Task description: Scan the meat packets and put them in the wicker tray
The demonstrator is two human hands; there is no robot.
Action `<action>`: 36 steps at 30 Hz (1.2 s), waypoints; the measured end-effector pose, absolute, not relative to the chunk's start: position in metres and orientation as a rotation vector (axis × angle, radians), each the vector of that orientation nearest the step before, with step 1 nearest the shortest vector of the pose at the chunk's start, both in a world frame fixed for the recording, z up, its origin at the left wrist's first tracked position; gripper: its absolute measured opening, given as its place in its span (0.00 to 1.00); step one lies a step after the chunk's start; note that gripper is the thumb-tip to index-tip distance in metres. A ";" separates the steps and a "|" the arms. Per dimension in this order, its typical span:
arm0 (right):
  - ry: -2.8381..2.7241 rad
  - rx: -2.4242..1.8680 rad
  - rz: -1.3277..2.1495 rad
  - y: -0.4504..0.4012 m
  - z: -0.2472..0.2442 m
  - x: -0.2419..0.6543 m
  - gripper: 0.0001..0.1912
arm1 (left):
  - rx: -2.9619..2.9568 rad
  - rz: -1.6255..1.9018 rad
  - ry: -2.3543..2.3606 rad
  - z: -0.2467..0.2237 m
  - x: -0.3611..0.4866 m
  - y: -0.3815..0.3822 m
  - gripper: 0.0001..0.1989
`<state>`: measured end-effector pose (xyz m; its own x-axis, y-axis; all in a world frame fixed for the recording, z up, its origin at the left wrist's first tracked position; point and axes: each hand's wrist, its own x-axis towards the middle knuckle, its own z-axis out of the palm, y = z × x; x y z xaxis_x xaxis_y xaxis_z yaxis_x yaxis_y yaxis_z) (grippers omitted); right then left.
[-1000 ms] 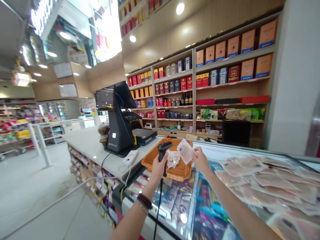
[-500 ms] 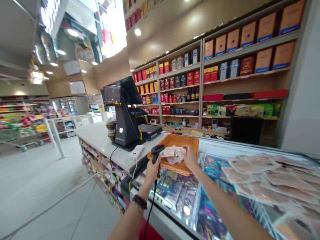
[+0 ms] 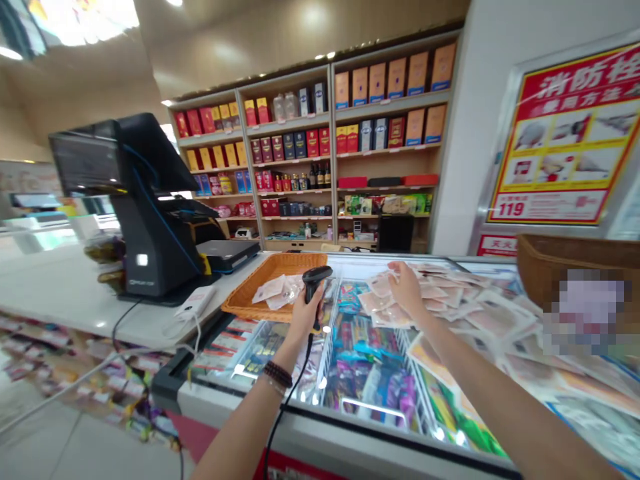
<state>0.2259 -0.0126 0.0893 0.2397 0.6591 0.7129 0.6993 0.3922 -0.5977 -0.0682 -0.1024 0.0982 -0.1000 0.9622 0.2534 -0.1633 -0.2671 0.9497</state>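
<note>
Two hands of ours work at the chest freezer point(image 3: 320, 417). The left hand point(image 3: 305, 313) is clenched round a corded barcode scanner point(image 3: 314, 283), just beside the wicker basket point(image 3: 240, 303) at the edge of the bench point(image 3: 65, 293). The right hand point(image 3: 406, 290) is down on a pile of flat pink vacuum packets point(image 3: 385, 300) on the freezer's glass, though we cannot tell whether it grips one. More packets point(image 3: 277, 291) lie in the basket.
</note>
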 end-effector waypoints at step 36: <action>-1.185 -1.738 -0.029 -0.085 0.052 0.321 0.13 | 1.212 1.277 0.790 0.057 0.062 -0.086 0.39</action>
